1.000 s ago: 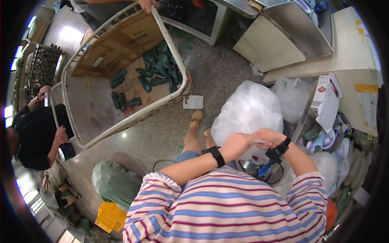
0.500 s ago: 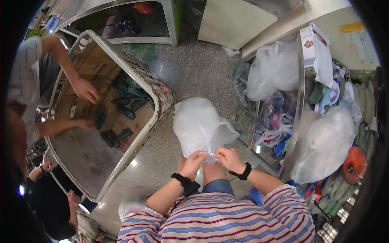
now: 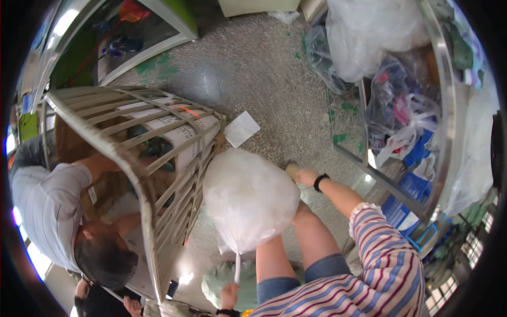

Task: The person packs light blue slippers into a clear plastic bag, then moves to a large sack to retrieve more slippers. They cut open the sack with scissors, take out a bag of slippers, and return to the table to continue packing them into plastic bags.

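A full, white translucent plastic bag bulges in front of my bare knees, its neck drawn into a thin twisted tail. My left hand, low in the picture, is closed round the end of that tail. Beyond the bag's right side, my right hand reaches down with its fingers closed at a small tan rounded thing; I cannot make out what it is. A black band circles my right wrist.
Left stands a large metal-barred cart holding dark green shoes; another person leans into it. A white sheet lies on the floor. A metal-framed bench with bagged items stands right. A grey-green sack lies behind my bag.
Both hands were together at the bag's neck; now the left pulls the tail toward me and the right has moved off forward. My view has shifted, and the other person bends deeper into the cart.
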`<state>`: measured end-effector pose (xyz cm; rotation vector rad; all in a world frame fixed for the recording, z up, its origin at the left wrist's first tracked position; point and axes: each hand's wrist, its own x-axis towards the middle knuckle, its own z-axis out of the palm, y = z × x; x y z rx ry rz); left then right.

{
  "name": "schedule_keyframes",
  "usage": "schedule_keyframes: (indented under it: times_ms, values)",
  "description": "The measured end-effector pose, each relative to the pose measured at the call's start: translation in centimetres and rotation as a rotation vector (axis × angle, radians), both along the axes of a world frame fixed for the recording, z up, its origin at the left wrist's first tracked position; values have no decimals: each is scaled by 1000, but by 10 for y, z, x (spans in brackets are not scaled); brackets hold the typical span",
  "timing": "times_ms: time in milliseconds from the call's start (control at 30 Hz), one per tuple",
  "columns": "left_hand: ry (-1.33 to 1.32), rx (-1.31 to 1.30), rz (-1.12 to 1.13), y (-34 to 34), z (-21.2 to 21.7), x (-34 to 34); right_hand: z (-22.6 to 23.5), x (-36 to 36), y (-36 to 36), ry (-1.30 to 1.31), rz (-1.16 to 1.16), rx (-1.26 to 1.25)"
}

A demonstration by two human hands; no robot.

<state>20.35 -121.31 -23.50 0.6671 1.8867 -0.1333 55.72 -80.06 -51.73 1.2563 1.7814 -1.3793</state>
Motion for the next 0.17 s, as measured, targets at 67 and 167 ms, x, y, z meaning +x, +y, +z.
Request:
schedule_keyframes:
  times_ms: [67,167]
  values:
    - [23,0,107,31,-13,29,-62,2,27,-187,125,154]
    - [69,265,-77,10,-76,23,-142,-31,62,-146,155,263]
